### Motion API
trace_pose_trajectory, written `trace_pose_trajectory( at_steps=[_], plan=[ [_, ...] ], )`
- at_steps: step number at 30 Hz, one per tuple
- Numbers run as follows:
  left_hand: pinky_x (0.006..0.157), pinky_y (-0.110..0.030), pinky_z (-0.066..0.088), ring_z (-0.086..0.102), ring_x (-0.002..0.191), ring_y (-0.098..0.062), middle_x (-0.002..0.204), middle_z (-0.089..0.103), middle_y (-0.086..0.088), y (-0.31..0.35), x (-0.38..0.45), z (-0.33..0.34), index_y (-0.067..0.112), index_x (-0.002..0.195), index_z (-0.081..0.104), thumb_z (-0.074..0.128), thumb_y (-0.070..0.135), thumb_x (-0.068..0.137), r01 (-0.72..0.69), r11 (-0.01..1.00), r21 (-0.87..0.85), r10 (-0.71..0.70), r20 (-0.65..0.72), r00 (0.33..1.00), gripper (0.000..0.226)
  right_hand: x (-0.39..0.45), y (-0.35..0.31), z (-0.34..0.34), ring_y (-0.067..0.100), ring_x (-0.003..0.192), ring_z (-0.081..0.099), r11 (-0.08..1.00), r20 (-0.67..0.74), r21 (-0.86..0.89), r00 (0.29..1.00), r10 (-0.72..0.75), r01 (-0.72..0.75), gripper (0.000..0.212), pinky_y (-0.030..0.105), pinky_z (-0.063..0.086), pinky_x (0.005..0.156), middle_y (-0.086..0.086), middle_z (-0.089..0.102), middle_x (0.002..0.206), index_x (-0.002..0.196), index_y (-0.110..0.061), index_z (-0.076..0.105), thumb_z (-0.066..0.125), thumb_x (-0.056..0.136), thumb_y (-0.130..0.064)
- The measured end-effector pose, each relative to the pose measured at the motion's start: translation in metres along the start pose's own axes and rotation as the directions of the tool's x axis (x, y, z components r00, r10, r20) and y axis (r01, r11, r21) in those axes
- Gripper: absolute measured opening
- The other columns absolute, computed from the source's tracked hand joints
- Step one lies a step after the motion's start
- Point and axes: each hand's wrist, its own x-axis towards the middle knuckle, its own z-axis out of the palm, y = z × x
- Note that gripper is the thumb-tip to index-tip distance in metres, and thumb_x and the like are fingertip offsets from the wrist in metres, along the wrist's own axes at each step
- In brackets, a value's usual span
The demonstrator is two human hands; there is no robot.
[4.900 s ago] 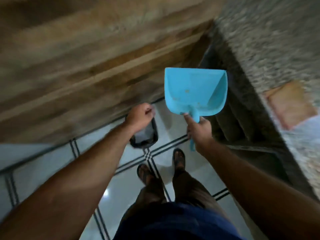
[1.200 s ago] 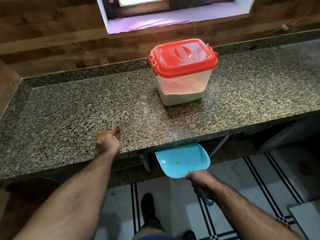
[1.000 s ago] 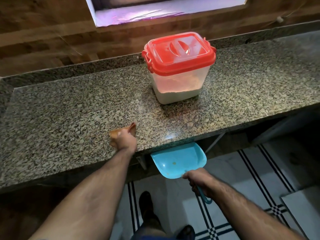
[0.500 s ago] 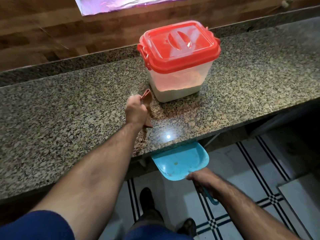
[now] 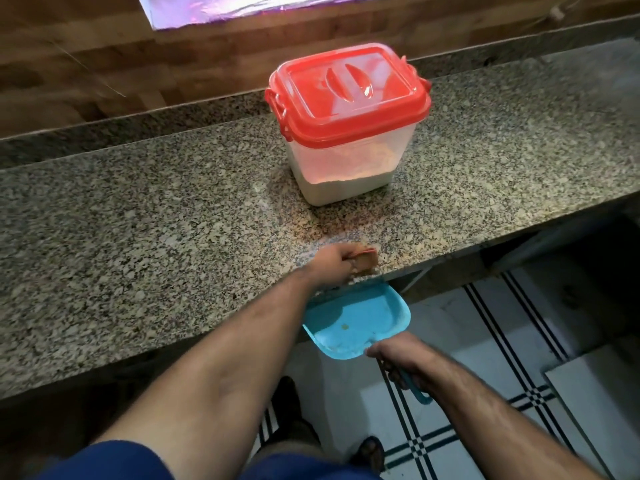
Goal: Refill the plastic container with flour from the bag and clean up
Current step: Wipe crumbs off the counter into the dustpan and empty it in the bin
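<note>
Since half a second ago, the left hand point(image 5: 334, 261) has drawn back from beside the plastic container point(image 5: 346, 133) to the near edge of the worktop point(image 5: 138, 237), bringing the small brown cloth point(image 5: 469, 261) with it. Its grip is curled round that cloth, pinching it against the granite right at the lip.

Directly below and just nearer than this grip, the blue dustpan point(image 5: 360, 315) hangs under the worktop's edge, its open mouth tucked up against the underside. A few pale crumbs and a yellowish speck lie on the pan's floor. Behind the pan, the right hand point(image 5: 401, 355) grips the dustpan's handle, fingers wrapped round it, the handle's end poking out beyond the palm.

Beyond the left hand's grip and slightly to its right, well apart from it, the plastic container stands upright on the worktop with its red lid point(image 5: 349, 88) on. White flour point(image 5: 346, 190) fills only the bottom part of the clear walls.

Beneath the right hand's grip lies white tiled floor point(image 5: 485, 341) with dark double stripes. Past the container, a wooden wall point(image 5: 104, 64) rises behind the worktop.
</note>
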Motion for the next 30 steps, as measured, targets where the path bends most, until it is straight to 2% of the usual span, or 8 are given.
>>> trace_pose_trajectory(
  at_steps=[4,6,10,14,18,22,26,30],
  plan=[
    [0.062,-0.014,0.060,0.076,0.079,-0.008,0.107,0.070,0.001,-0.011,-0.045,-0.041,0.015,0.111,0.069,0.060,0.010,0.108,-0.015,0.982,-0.188,-0.047,-0.322,0.945,0.011,-0.005,0.004,-0.005,0.011,0.046,0.044,1.000,0.012,-0.014,1.000,-0.014,0.015,0.023,0.023,0.037,0.044,0.001,0.050,0.065,0.117,-0.017,0.064,0.072,0.096,-0.021],
    [0.058,-0.008,0.054,0.066,0.084,-0.007,0.108,0.058,0.006,-0.032,-0.068,-0.062,0.018,0.109,0.065,0.058,0.013,0.109,0.035,0.999,-0.010,-0.035,-0.499,0.866,0.009,-0.005,0.005,-0.006,0.011,0.047,0.044,1.000,0.014,-0.020,1.000,-0.023,0.023,0.023,0.024,0.037,0.046,0.001,0.050,0.066,0.116,-0.015,0.064,0.072,0.095,-0.021],
    [0.066,-0.024,0.061,0.064,0.089,-0.010,0.110,0.058,0.001,-0.100,-0.100,-0.098,0.021,0.108,0.066,0.067,0.018,0.102,0.275,0.939,0.205,-0.092,-0.622,0.777,0.007,-0.003,0.007,-0.006,0.013,0.050,0.045,0.999,0.011,-0.043,1.000,-0.029,0.029,0.021,0.024,0.038,0.049,0.002,0.051,0.066,0.114,-0.012,0.065,0.071,0.096,-0.021],
    [0.060,-0.029,0.060,0.069,0.076,-0.012,0.095,0.067,0.004,-0.148,-0.119,-0.092,0.023,0.105,0.064,0.081,0.043,0.092,0.515,0.821,0.246,-0.304,-0.575,0.760,0.029,0.005,0.010,-0.007,0.013,0.044,0.043,0.999,0.018,-0.032,1.000,-0.017,0.018,0.024,0.022,0.036,0.047,0.000,0.050,0.058,0.113,-0.011,0.066,0.072,0.093,-0.022],
    [0.063,-0.029,0.062,0.062,0.077,-0.009,0.093,0.058,0.010,-0.156,-0.112,-0.056,0.025,0.110,0.064,0.074,0.048,0.096,0.518,0.811,0.272,-0.252,-0.636,0.729,0.029,0.008,0.007,-0.007,0.013,0.045,0.041,0.998,0.014,-0.059,0.999,-0.034,0.034,0.025,0.023,0.034,0.046,0.001,0.048,0.060,0.113,-0.009,0.065,0.071,0.092,-0.021],
    [0.071,-0.022,0.058,0.059,0.084,-0.008,0.100,0.060,0.009,-0.116,-0.088,-0.021,0.021,0.109,0.064,0.070,0.025,0.101,0.392,0.886,0.248,-0.167,-0.618,0.768,0.011,0.010,0.004,-0.007,0.013,0.046,0.043,0.998,0.012,-0.066,1.000,-0.020,0.021,0.025,0.023,0.035,0.046,0.001,0.050,0.062,0.113,-0.010,0.065,0.072,0.091,-0.022],
    [0.077,-0.022,0.061,0.065,0.086,-0.002,0.100,0.066,0.013,-0.054,-0.045,0.015,0.028,0.102,0.068,0.065,0.022,0.106,0.115,0.957,0.268,-0.005,-0.378,0.926,0.007,0.007,0.002,-0.004,0.012,0.047,0.043,0.998,0.012,-0.058,1.000,-0.017,0.017,0.023,0.024,0.036,0.045,0.001,0.050,0.064,0.113,-0.011,0.064,0.072,0.094,-0.020],
    [0.067,-0.014,0.059,0.072,0.085,-0.001,0.109,0.074,0.006,-0.001,-0.021,0.013,0.016,0.121,0.068,0.056,0.012,0.110,-0.013,0.990,-0.137,-0.009,-0.160,0.987,0.016,0.000,-0.002,-0.008,0.013,0.049,0.045,0.997,0.000,-0.074,1.000,-0.012,0.012,0.021,0.023,0.038,0.044,0.003,0.052,0.068,0.113,-0.012,0.064,0.072,0.096,-0.021]
  ],
)
